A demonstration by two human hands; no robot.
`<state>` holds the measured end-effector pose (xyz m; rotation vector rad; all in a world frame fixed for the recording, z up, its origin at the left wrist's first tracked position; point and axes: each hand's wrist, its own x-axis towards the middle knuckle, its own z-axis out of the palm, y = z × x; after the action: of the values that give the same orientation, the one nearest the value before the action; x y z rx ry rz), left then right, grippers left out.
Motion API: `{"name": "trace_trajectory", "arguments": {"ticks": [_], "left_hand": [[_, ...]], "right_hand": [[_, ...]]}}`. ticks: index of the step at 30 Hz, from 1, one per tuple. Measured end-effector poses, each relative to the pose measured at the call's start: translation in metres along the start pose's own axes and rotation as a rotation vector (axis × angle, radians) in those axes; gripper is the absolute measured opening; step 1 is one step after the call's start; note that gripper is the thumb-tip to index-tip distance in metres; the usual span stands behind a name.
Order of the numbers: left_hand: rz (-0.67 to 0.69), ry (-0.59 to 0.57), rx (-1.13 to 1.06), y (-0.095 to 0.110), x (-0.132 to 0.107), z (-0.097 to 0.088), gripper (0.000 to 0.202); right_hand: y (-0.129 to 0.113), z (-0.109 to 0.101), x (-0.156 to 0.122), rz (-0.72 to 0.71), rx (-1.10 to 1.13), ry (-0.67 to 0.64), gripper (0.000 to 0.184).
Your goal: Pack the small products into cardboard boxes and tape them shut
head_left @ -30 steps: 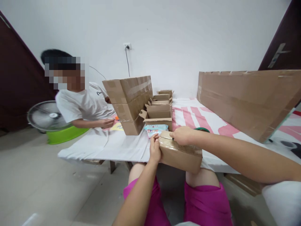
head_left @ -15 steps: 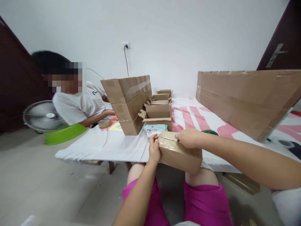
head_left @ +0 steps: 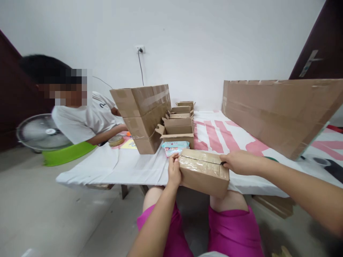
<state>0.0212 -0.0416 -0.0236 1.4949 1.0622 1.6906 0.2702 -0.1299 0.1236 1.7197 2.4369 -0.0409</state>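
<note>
A taped cardboard box (head_left: 205, 176) rests tilted at the table's front edge, above my knees. My left hand (head_left: 174, 170) grips its left end, fingers over the top edge. My right hand (head_left: 237, 162) is closed around a small black cutter (head_left: 223, 163), mostly hidden in the fingers. Its dark tip touches the taped top near the right end. A dark slit line runs along the top seam to that tip. Just behind the box lies a light-blue soft pack (head_left: 175, 147), close to my left hand.
Open cardboard boxes (head_left: 178, 136) stand in a row toward the wall. Stacked closed boxes (head_left: 146, 121) rise on their left. A large cardboard panel (head_left: 278, 114) stands at right. Across the table sits another person (head_left: 85, 117), near a tape roll (head_left: 116, 140) and a fan (head_left: 50, 132).
My right hand has moved rightward along the box top with the cutter, and a dark line now shows along the seam. My left hand stays on the box's left end.
</note>
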Motion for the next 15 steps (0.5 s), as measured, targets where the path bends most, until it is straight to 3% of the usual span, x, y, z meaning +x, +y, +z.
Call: {"name": "trace_trajectory", "arguments": {"ticks": [7,15], "left_hand": [[-0.036,-0.089,-0.108,-0.001,0.002,-0.002,0.035],[-0.281,-0.384,-0.460,0.009,0.009,-0.014,0.072]], "right_hand": [[0.023,0.040,-0.010,0.007,0.384,0.174,0.017],[0.026,0.064,0.023,0.190,0.437,0.414,0.020]]}}
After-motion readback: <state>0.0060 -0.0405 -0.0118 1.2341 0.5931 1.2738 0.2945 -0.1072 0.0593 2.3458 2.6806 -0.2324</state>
